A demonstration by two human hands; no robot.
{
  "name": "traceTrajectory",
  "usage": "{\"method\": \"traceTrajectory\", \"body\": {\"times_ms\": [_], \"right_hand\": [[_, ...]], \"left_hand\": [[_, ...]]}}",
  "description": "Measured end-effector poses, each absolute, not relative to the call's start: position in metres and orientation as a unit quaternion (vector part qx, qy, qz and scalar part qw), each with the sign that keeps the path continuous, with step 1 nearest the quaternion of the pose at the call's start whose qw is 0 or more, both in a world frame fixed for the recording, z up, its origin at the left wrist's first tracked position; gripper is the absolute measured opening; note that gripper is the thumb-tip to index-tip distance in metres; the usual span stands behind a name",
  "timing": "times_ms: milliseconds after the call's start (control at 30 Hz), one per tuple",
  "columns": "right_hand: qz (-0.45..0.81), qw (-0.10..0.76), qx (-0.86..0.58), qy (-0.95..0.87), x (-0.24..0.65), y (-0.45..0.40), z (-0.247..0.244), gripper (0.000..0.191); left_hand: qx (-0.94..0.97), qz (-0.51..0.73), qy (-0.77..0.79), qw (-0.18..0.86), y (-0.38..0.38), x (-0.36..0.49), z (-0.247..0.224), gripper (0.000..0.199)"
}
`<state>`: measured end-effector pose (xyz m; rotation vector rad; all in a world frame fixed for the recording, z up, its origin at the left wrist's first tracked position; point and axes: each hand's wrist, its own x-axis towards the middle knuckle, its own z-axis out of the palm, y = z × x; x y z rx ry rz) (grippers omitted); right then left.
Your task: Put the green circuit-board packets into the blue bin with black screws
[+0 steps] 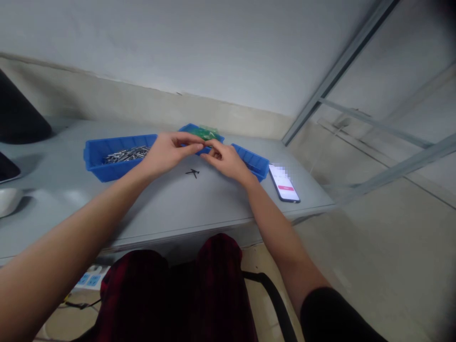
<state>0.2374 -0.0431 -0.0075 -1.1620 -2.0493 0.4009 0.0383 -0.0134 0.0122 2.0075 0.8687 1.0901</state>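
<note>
My left hand (173, 151) and my right hand (226, 160) meet fingertip to fingertip above the grey table, in front of the middle blue bin (185, 128), which holds green plastic material (204, 133). The fingers of both are pinched together; whatever sits between them is too small to make out. Below my hands a few dark screws (193, 173) lie on the tabletop. Left of my left hand, a blue bin (103, 172) holds many silvery metal pieces (127, 154). Another blue bin (261, 166) is partly hidden behind my right hand.
A lit phone (284, 183) lies at the table's right side. At the left are a white mouse (9, 200) and a dark object (19, 114). The table's front edge (178, 233) runs above my knees. A metal frame (338, 78) rises at the right.
</note>
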Motion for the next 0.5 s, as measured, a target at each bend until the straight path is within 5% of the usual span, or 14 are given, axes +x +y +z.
{"method": "traceTrajectory", "body": {"times_ms": [267, 500], "right_hand": [[0.122, 0.389, -0.450, -0.795, 0.2390, -0.0419, -0.0057, 0.025], [0.115, 0.389, -0.467, -0.785, 0.2397, -0.0454, -0.0025, 0.028]], "left_hand": [[0.765, 0.403, 0.354, 0.356, -0.0110, 0.0382, 0.0107, 0.032], [0.820, 0.362, 0.368, 0.247, -0.0052, 0.0383, 0.0050, 0.027]]}}
